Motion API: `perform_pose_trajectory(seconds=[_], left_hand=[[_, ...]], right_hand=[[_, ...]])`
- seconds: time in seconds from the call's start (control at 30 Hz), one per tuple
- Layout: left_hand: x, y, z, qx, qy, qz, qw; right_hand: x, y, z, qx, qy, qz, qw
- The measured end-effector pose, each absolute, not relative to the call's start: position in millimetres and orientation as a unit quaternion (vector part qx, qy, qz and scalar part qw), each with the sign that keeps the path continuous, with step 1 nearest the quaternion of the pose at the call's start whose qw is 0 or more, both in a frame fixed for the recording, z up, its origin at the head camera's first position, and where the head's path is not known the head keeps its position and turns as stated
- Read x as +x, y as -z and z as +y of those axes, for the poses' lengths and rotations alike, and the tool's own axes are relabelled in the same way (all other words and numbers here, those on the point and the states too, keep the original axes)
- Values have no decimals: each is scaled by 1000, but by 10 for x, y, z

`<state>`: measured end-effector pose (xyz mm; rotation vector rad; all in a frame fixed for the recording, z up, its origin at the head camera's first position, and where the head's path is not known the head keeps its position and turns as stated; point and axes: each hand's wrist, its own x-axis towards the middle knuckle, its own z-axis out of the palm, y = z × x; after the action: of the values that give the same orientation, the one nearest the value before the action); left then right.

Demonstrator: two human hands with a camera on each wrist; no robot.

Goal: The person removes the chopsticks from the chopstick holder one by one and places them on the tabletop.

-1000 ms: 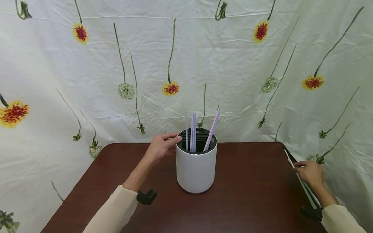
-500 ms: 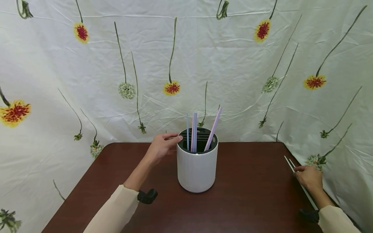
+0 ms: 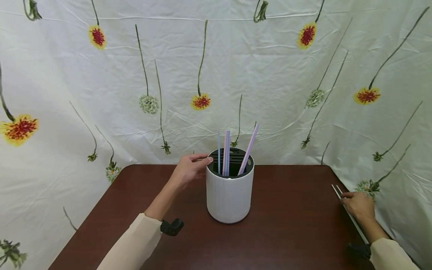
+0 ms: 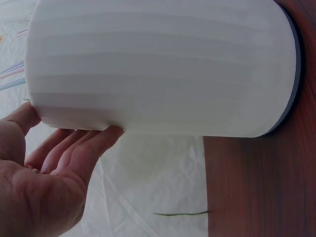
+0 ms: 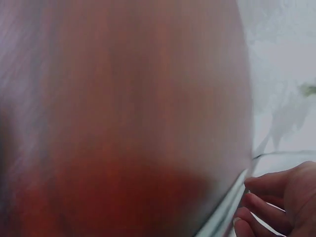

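A white cylindrical holder (image 3: pixel 229 200) with a black slotted insert (image 3: pixel 233 155) stands upright on the table. Several pastel straws (image 3: pixel 226 153), blue, pink and lilac, rise from it, one group leaning right. My left hand (image 3: pixel 185 170) holds the holder's left side at the top, thumb at the rim; the left wrist view shows its fingers (image 4: pixel 94 150) along the outer wall. At the table's right edge, my right hand (image 3: pixel 359 206) pinches long pale straws (image 3: pixel 356 224) between thumb and fingertips. The right wrist view shows those straws low down, partly blurred.
The dark brown table (image 3: pixel 290 225) has its right edge just beside my right hand. A white cloth with printed flowers (image 3: pixel 182 67) hangs behind the table and along its sides.
My right hand and the pale straws have shifted slightly toward me, and the straws' far tips have drawn closer to the fingers. My left hand keeps its hold on the holder.
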<state>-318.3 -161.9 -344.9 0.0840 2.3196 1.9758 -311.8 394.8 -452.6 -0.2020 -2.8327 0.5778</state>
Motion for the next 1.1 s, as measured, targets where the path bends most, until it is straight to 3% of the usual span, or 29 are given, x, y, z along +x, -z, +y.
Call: perform_pose_trajectory(seconds=[0.27,0.57,0.87,1.1], left_hand=[[-3184,3437,-1612,28,-651,757,44],[-3182,3441,-1607,29,-653,755,43],[-3175,3436,-1605,32,-656,753,44],[-3172,3445,-1602,35,-650,758,42]], right_hand=[[-3196,3916,3204,8,-289,-936,201],[-3129,3186,2065,75,-515,-847,114],[-3116,3103,1378,128,-630,-762,75],[-3128,3176,1185,123,-626,-765,87]])
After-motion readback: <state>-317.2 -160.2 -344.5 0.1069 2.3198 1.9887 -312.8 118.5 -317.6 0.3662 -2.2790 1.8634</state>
